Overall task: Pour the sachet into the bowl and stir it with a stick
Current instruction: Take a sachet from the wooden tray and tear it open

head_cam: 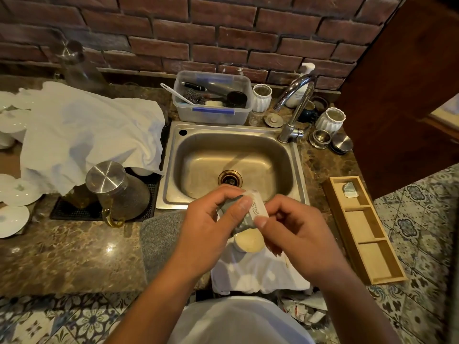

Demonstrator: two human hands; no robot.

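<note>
Both forearms reach up from the bottom of the frame, over a pale shirt at the lower centre. Left hand (211, 222) and right hand (295, 229) meet just below the frame's middle, each pinching the sachet (250, 211) between thumb and fingers: the left grips its grey lower part, the right its white upper end, where some lettering shows. Whether the sachet is torn open I cannot tell. Right beneath it sits the bowl (249, 241), small and pale, holding something creamy, and standing on a white cloth (258, 274) that hangs over the counter edge. A thin stick (286, 261) appears to lie on that cloth under the right hand, mostly hidden. A grey towel (161, 239) lies just left of the cloth. At the right edge of the counter (74, 256) rests a long wooden tray (365, 232) with three compartments; the farthest one holds a small packet (349, 190). To the left stands a glass teapot (116, 189) with a steel lid on a black mat. Beyond the hands is the steel sink (233, 165), with the tap (295, 108) at its upper right. A big white sheet (87, 135) covers the upper left, with plates beside it. A plastic tub (213, 98) of utensils stands behind the sink against the brick wall (223, 33).
</note>
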